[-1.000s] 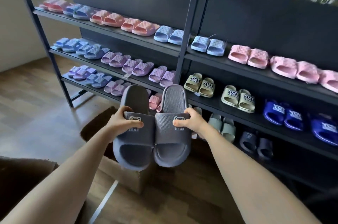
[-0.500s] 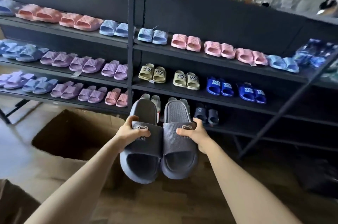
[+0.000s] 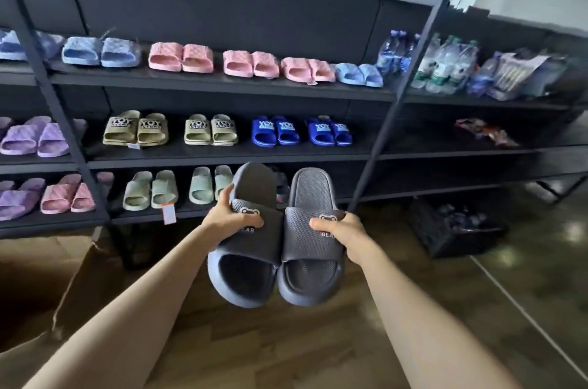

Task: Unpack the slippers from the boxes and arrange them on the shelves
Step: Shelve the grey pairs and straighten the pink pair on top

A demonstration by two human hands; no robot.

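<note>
1. Holding one dark grey slipper each, the two hands have kept the same grip for the last second. The left hand (image 3: 234,218) curls its fingers round the strap of the left bear slipper (image 3: 251,250), thumb on top. The right hand (image 3: 342,229) grips the strap of the right bear slipper (image 3: 310,250) the same way.
2. Both slippers hang in the air near the middle of the view, toes down toward 6 o'clock and heels up toward 12. They touch side by side. A second ago the left strap lay over the right one, and now they have slid apart a bit.
3. The big change is where the person looks. The view has swung to the right along the shelves. The cardboard box (image 3: 79,277) was right under the slippers, and now it sits off at 8 o'clock.
4. New things have come into view: water bottles (image 3: 445,67) at 2 o'clock, and a bare stretch of the bottom shelf (image 3: 445,188) at 3 o'clock from the slippers.
5. Pale green slippers (image 3: 149,190) sit on that shelf at 9 o'clock from the held pair. A dark pair (image 3: 281,185) peeks out just behind the heels.
6. The pair is out of the box, and the person seems to be looking for a free spot. The bare stretch beside the dark pair looks like a good one. Putting the pair down is not yet done.
</note>
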